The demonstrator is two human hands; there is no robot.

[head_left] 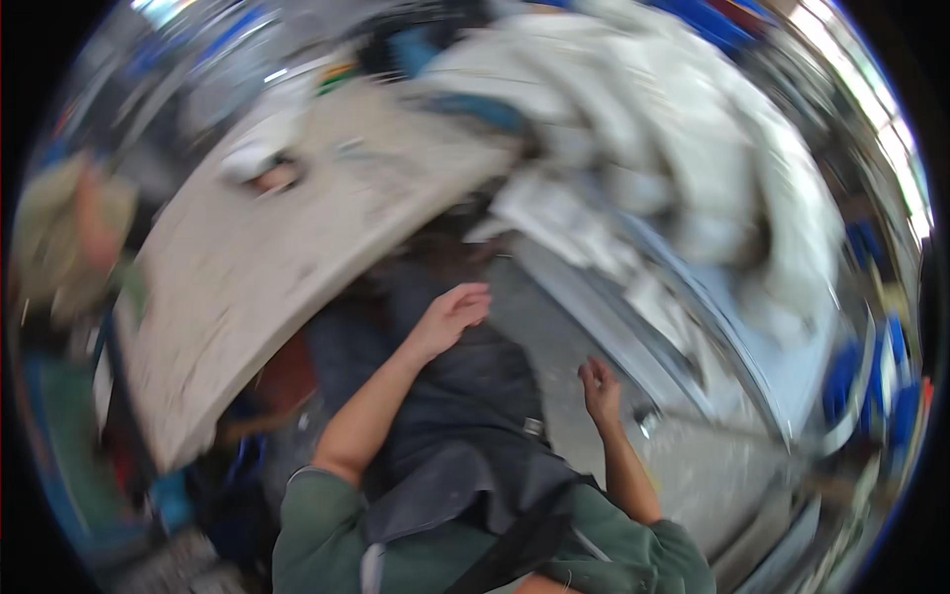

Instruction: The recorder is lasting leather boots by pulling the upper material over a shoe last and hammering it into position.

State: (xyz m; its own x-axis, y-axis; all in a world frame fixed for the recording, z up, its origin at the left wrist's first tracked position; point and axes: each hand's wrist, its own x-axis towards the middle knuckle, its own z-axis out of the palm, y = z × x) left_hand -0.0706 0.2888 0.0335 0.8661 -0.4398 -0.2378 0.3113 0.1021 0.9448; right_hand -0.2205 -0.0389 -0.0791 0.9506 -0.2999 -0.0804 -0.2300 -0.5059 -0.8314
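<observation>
My left hand [450,322] hangs in the air in front of my dark apron [455,406], to the right of a pale worktable's front edge. Its fingers bend loosely, with nothing seen in them. Lower and to the right, my right hand [601,392] is also raised, thumb and fingers a little apart and no held thing visible. Neither hand touches anything. Nearest to my right hand are grey-blue metal rails [614,317] of a low rack. The picture is smeared by motion, so small details are lost.
The large pale worktable [327,218] fills the left; on it lies a white cylindrical thing [267,139]. White bulky bundles [683,129] are stacked on the rack at the right. A person [74,238] is at the far left. Blue bins [871,386] stand far right.
</observation>
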